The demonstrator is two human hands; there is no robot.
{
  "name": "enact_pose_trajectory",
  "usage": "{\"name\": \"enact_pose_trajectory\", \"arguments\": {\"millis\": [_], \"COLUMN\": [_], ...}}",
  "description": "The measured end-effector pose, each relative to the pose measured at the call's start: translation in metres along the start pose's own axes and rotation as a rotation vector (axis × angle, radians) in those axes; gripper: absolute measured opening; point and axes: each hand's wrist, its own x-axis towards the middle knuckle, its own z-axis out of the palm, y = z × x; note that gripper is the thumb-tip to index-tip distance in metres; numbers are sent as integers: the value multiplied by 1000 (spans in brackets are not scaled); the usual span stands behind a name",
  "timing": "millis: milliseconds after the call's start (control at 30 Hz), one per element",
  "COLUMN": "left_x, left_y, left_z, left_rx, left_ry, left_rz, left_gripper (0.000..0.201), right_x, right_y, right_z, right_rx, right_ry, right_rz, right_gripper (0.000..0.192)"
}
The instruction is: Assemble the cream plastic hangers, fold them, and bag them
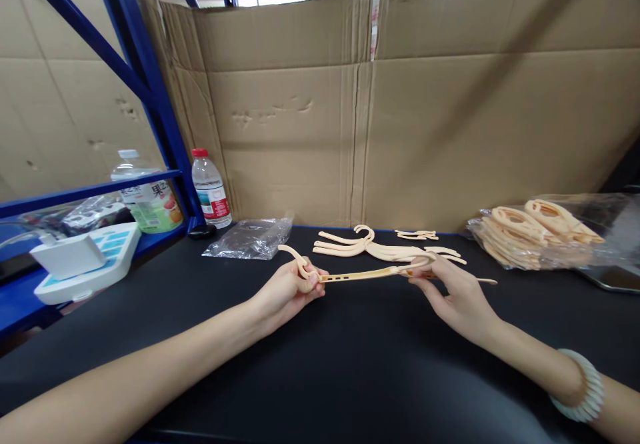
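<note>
Both hands gripped one beige plastic hanger (360,274) just above the black desk (350,364), the left hand (287,291) pinching its hook end and the right hand (453,294) its far arm, near a hanger pile (385,249).

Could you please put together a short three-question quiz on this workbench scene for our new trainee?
1. True or false: both hands grip the same long beige plastic hanger piece.
2. Which lies nearest the red-capped clear water bottle? A) the crumpled clear plastic bag B) the clear bag of beige hanger parts C) the white beaded bracelet
3. Fill in: the loose pile of beige plastic hangers lies on the ____ table.

Key:
1. True: the left hand pinches the hooked end, the right hand the other end.
2. A
3. black
</note>
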Motion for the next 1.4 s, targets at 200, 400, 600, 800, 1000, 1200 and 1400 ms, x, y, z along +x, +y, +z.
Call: {"name": "enact_pose_trajectory", "arguments": {"millis": [200, 400, 600, 800, 1000, 1200, 1400], "left_x": [-1, -3, -5, -6, -7, -10, -8], "left_y": [-1, 1, 2, 1, 2, 4, 4], "left_z": [0, 3, 4, 4, 5, 9, 7], "left_rx": [18, 52, 73, 91, 94, 76, 89], "left_ry": [27, 42, 66, 85, 104, 102, 80], "left_rz": [48, 68, 85, 111, 120, 111, 97], "left_gripper": [30, 28, 26, 23, 19, 17, 11], "right_x": [0, 0, 1, 2, 2, 2, 3], "right_y": [-6, -9, -11, -14, -12, -9, -6], "right_z": [-1, -1, -1, -1, 0, 1, 3], "right_rx": [21, 21, 27, 21, 4, 29, 146], "right_ry": [-53, -35, -24, -7, -3, 29, 100], "right_rz": [71, 106, 179, 227, 268, 323, 442], "right_gripper": [10, 7, 5, 7, 7, 9, 18]}}
